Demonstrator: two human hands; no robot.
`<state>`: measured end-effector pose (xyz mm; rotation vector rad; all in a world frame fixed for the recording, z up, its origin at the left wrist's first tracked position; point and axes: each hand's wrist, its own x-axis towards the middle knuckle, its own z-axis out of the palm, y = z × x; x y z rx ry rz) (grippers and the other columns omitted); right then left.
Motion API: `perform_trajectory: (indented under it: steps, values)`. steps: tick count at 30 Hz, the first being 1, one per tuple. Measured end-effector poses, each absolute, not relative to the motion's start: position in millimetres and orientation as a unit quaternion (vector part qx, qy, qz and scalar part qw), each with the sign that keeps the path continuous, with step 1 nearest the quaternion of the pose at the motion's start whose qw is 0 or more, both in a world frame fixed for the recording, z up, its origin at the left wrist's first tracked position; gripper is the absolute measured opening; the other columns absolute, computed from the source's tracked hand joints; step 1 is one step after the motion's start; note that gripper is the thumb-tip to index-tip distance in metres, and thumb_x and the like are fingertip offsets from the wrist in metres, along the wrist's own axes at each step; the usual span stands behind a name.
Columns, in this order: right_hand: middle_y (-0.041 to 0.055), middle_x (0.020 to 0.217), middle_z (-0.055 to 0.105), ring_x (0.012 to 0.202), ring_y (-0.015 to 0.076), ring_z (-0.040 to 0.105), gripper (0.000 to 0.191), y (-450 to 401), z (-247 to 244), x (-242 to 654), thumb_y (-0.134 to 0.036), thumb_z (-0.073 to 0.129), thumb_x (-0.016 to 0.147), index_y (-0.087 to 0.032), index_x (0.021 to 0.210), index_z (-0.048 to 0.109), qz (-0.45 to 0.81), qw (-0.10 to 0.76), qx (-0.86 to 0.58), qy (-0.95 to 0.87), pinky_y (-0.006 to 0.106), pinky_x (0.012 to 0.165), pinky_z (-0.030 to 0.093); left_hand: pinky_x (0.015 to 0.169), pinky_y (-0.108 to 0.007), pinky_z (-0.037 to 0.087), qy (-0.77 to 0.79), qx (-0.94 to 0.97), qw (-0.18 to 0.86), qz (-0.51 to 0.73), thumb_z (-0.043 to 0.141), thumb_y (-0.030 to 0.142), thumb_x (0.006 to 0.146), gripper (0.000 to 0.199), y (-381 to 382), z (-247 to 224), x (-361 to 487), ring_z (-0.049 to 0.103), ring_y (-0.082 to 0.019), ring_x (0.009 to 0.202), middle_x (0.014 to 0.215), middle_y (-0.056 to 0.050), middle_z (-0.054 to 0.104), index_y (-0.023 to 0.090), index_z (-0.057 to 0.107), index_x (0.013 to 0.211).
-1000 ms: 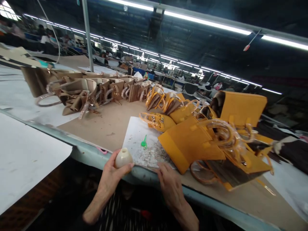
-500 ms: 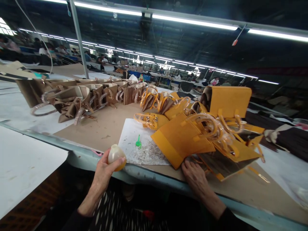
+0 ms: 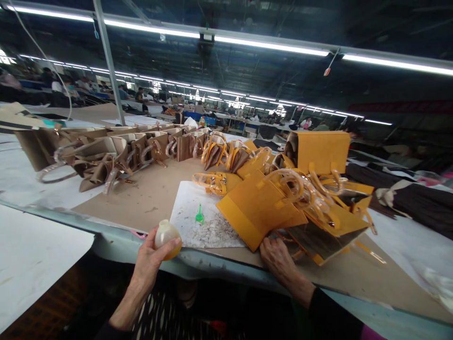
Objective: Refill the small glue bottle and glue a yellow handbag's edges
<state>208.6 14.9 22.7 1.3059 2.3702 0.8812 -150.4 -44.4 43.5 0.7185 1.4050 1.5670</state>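
Observation:
My left hand (image 3: 150,255) is wrapped round a squat, translucent squeeze bottle (image 3: 167,239) with yellowish liquid in its lower part. The bottle is held tilted above the table's near edge. A green cap with a long thin nozzle (image 3: 199,215) stands on the stained white sheet (image 3: 186,208) beyond it. At the lower corner of a yellow handbag (image 3: 253,208), my right hand (image 3: 279,257) rests on the table with its fingers curled in. Whatever those fingers grip, if anything, is hidden.
More yellow handbags (image 3: 322,151) with plastic-wrapped handles are heaped at the right. Several brown handbags (image 3: 102,156) stand in rows at the left and back. A metal post (image 3: 109,61) rises behind them. Dark fabric (image 3: 421,198) lies at the far right.
The view has shifted slightly, so the scene sits lower and further left. The fingers of my right hand have curled in more beside the yellow handbag. My left hand still holds the bottle.

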Motion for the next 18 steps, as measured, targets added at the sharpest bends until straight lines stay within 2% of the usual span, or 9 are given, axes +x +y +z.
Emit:
perform_trajectory:
  steps: [6,18]
  values:
    - [0.0022,0.09,0.064,0.081,0.0169,0.064,0.016,18.4,11.8,216.8,-0.03,0.067,0.093,-0.015,0.093,0.064,0.325,0.121,0.433,0.832,0.036,0.075,0.055,0.069,-0.023,0.049,0.575,0.293,0.434,0.629,0.09,0.046,0.05,0.074,-42.4,34.6,-153.1,0.059,-0.017,0.077,0.083,-0.001,0.068,0.014,0.062,0.11]
    - [0.0013,0.09,0.063,0.077,0.0158,0.062,0.014,26.0,8.4,232.7,-0.029,0.068,0.092,-0.016,0.09,0.063,0.336,0.055,0.405,0.848,0.035,0.073,0.054,0.066,-0.023,0.05,0.572,0.298,0.433,0.629,0.09,0.045,0.049,0.069,-39.4,34.8,-150.9,0.059,-0.017,0.073,0.08,-0.002,0.068,0.013,0.063,0.104]
